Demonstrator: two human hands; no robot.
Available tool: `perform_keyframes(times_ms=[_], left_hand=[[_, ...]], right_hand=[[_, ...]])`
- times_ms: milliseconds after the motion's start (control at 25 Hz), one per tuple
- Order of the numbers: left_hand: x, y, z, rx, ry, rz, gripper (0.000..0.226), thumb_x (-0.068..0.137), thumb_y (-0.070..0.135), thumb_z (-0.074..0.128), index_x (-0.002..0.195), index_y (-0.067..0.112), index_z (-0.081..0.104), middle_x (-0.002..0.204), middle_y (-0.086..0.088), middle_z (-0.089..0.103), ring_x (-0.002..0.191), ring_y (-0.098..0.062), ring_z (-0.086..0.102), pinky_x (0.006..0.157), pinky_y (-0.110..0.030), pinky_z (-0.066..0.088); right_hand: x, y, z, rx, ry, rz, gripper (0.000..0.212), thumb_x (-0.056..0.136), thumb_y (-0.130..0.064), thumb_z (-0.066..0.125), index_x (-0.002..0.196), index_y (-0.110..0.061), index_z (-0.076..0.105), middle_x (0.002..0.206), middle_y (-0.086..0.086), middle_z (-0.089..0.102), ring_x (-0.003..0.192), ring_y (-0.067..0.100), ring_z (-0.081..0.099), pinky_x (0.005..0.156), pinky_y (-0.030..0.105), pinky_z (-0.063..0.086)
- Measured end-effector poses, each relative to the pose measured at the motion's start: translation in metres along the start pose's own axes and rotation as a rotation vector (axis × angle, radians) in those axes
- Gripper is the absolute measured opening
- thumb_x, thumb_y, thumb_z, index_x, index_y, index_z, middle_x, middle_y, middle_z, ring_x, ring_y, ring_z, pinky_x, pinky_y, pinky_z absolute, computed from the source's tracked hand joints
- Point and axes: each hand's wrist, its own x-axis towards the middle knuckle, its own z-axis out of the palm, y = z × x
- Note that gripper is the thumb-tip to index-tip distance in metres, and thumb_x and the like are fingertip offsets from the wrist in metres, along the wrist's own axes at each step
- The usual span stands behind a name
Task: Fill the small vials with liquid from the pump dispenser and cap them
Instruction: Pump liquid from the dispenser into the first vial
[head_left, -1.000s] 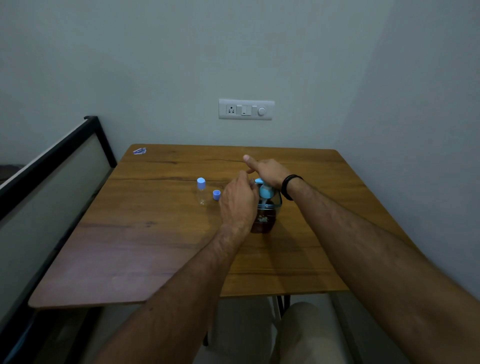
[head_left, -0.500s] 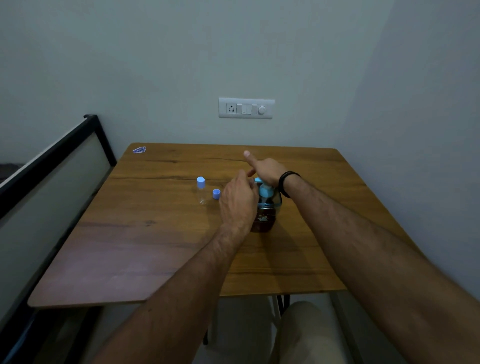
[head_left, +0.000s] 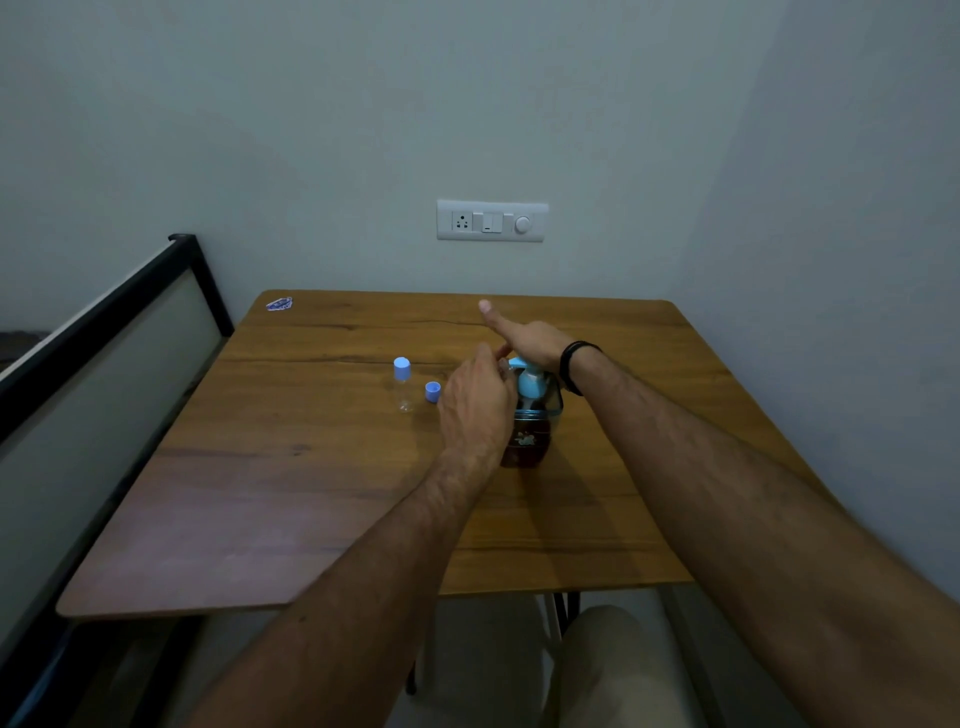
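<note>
A pump dispenser (head_left: 530, 434) with a dark brown body and a light blue pump head stands mid-table. My right hand (head_left: 530, 340) lies on top of the pump head, palm down, index finger stretched out and pointing away. My left hand (head_left: 475, 405) is curled just left of the nozzle, fingers closed around a small vial that the hand almost wholly hides. A clear small vial (head_left: 403, 387) with a blue cap stands upright to the left. A loose blue cap (head_left: 432, 392) lies on the table between that vial and my left hand.
The wooden table (head_left: 311, 493) fits into a room corner, with walls behind and to the right. A small blue-and-white sticker (head_left: 279, 304) sits at its far left corner. A black-framed panel (head_left: 104, 322) runs along the left side. A switch plate (head_left: 492, 221) is on the back wall.
Both hands stay at the pump dispenser with only slight shifts. The capped vial and the loose cap have not moved.
</note>
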Motion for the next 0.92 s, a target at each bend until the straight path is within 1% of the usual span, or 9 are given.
perform_keyframes(times_ms=[120,280,360,440,520,600,720,760,920], left_hand=[[-0.001,0.0,0.0,0.002,0.005,0.014,0.01,0.105,0.026,0.049,0.1,0.017,0.051,0.088,0.005,0.054,0.083,-0.015,0.055,0.07,-0.028,0.043],[-0.002,0.0,0.0,0.015,0.013,0.009,0.013,0.105,0.024,0.048,0.093,0.02,0.043,0.084,0.005,0.052,0.079,-0.015,0.05,0.066,-0.028,0.035],[-0.001,0.001,0.0,0.014,0.015,0.001,0.014,0.105,0.024,0.047,0.093,0.02,0.043,0.084,0.005,0.051,0.078,-0.015,0.05,0.065,-0.028,0.033],[-0.001,0.0,0.0,0.005,0.006,-0.002,0.013,0.106,0.026,0.047,0.094,0.02,0.044,0.086,0.005,0.053,0.08,-0.014,0.052,0.066,-0.028,0.036],[-0.001,0.001,0.001,-0.001,0.005,0.002,0.012,0.106,0.027,0.048,0.096,0.02,0.047,0.088,0.005,0.055,0.081,-0.013,0.055,0.068,-0.028,0.042],[-0.001,0.0,0.001,0.004,0.012,0.002,0.012,0.106,0.028,0.048,0.099,0.019,0.05,0.088,0.005,0.056,0.081,-0.012,0.056,0.069,-0.028,0.045],[-0.001,0.0,0.003,0.005,0.012,-0.007,0.012,0.106,0.028,0.049,0.102,0.017,0.052,0.088,0.005,0.056,0.082,-0.013,0.056,0.07,-0.029,0.046],[-0.001,-0.001,0.003,0.004,0.008,-0.009,0.012,0.106,0.028,0.049,0.102,0.017,0.053,0.088,0.005,0.056,0.082,-0.013,0.056,0.07,-0.029,0.045],[-0.003,0.001,-0.001,-0.001,0.002,0.003,0.012,0.105,0.026,0.049,0.096,0.02,0.046,0.085,0.007,0.052,0.077,-0.009,0.049,0.06,-0.022,0.032]], right_hand=[[0.001,0.001,-0.001,0.034,-0.021,0.019,0.095,0.083,-0.09,0.031,0.122,-0.014,0.071,0.112,0.004,0.055,0.101,0.023,0.054,0.086,0.041,0.041],[0.01,0.007,0.008,-0.021,0.112,-0.054,0.075,0.097,-0.074,0.036,0.106,-0.012,0.077,0.12,0.008,0.068,0.08,0.015,0.057,0.08,0.035,0.042],[0.008,0.005,0.004,-0.01,0.07,-0.039,0.08,0.093,-0.079,0.036,0.111,-0.013,0.076,0.116,0.006,0.066,0.088,0.019,0.059,0.083,0.036,0.043],[0.004,0.002,-0.002,0.039,-0.019,0.017,0.094,0.083,-0.09,0.034,0.12,-0.014,0.072,0.109,0.003,0.059,0.1,0.024,0.059,0.086,0.041,0.045],[0.002,0.002,-0.003,0.071,-0.055,0.043,0.099,0.079,-0.094,0.033,0.125,-0.014,0.069,0.108,0.001,0.055,0.103,0.025,0.056,0.088,0.043,0.044],[0.007,0.004,0.0,0.048,-0.026,0.017,0.093,0.084,-0.089,0.034,0.127,-0.014,0.068,0.113,0.0,0.056,0.103,0.024,0.055,0.087,0.041,0.042],[0.014,0.006,0.005,-0.031,0.055,-0.035,0.067,0.097,-0.07,0.043,0.114,-0.013,0.074,0.125,0.003,0.066,0.093,0.019,0.06,0.084,0.036,0.045],[0.015,0.006,0.005,-0.044,0.058,-0.033,0.065,0.098,-0.068,0.043,0.113,-0.013,0.075,0.127,0.005,0.066,0.091,0.019,0.06,0.084,0.036,0.045],[0.006,0.003,-0.001,0.034,-0.05,0.033,0.095,0.081,-0.091,0.038,0.13,-0.015,0.067,0.122,0.007,0.058,0.107,0.027,0.057,0.088,0.044,0.045]])
